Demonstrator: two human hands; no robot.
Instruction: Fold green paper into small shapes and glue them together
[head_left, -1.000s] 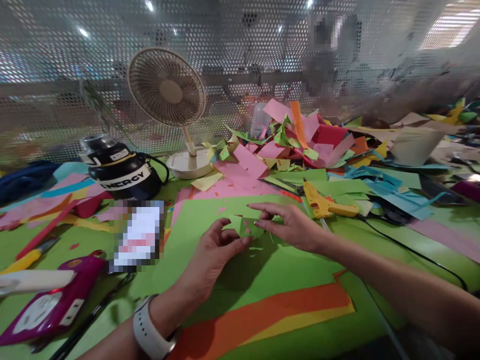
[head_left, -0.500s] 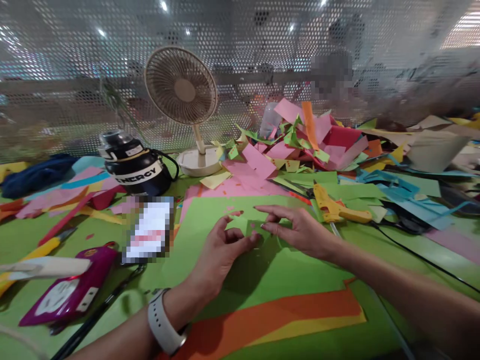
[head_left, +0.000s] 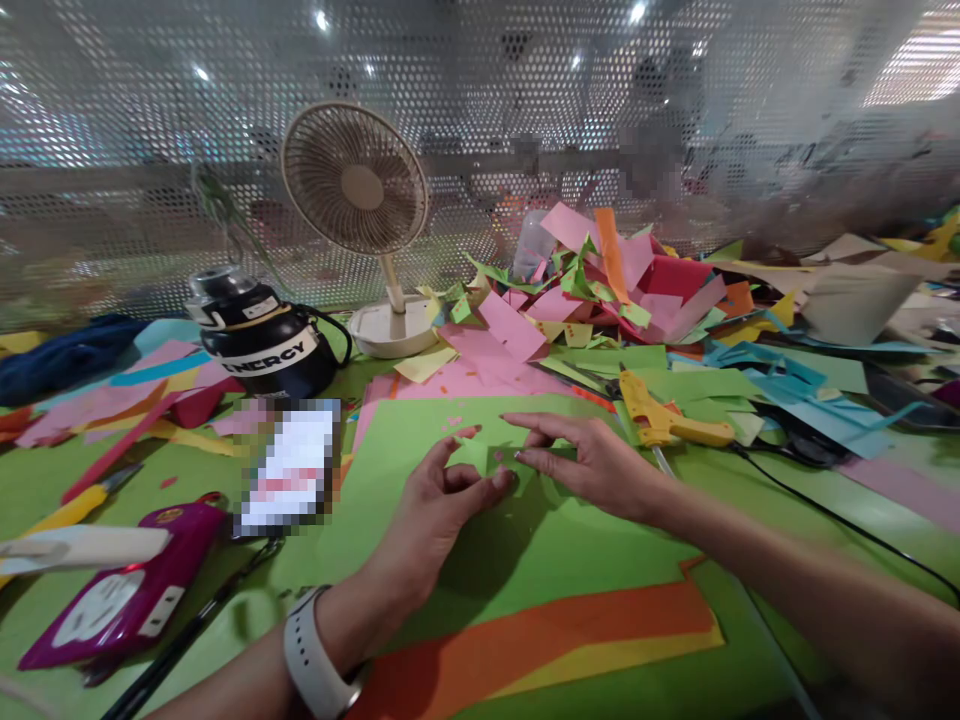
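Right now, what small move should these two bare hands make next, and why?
Perhaps ease the bare right hand toward the tiny pink paper bit, to press it gently: it shows between that hand, which is already close, and the curled bare left hand. Whether it is stuck down, I cannot tell.

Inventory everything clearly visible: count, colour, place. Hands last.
Mesh panel: 1, grey, background
Fan: 1, beige, rear
Bottle: 1, black, left of fan
Cloth: 1, dark blue, far left
Paper scraps: many, multicoloured, rear and sides
Large sheet: 1, green, centre
Paper piece: 1, green, over sheet
Strip: 1, orange, sheet's near edge
Blurred screen: 1, white, left of sheet
Glue gun: 1, yellow, right of centre
Knife: 1, yellow, left
Labelled object: 1, magenta, lower left
Handle: 1, white, left edge
Watch: 1, white, bottom
Left hand: 1, bare, left of piece
Right hand: 1, bare, right of piece
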